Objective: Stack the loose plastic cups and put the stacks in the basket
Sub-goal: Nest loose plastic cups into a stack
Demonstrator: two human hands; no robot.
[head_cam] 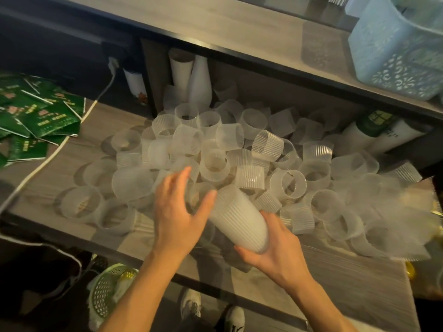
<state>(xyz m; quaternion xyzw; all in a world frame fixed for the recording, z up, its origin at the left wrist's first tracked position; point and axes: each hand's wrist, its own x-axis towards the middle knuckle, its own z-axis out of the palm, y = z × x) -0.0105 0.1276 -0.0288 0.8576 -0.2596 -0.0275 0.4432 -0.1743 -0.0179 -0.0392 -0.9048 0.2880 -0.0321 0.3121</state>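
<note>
Right hand [278,255] is gripping a stack of cups [239,224] at lower centre, fingers wrapped round its base. Left hand [177,212] is hovering beside the stack's mouth, fingers spread wide. Loose cups [230,137] are lying heaped across the desk [72,149]. Blue basket [398,53] is sitting upper right.

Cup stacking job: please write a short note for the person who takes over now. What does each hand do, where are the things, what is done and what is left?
Right hand: holds the base end of a stack of nested cups, tilted, open end toward the pile.
Left hand: open, fingers spread at the stack's open end, holding nothing that shows.
Loose cups: a big heap across the lower shelf.
Blue basket: on the upper shelf, top right; contents not clear.
Done: one stack started.
Left: nearly all cups to stack, then stacks into the basket.
</note>
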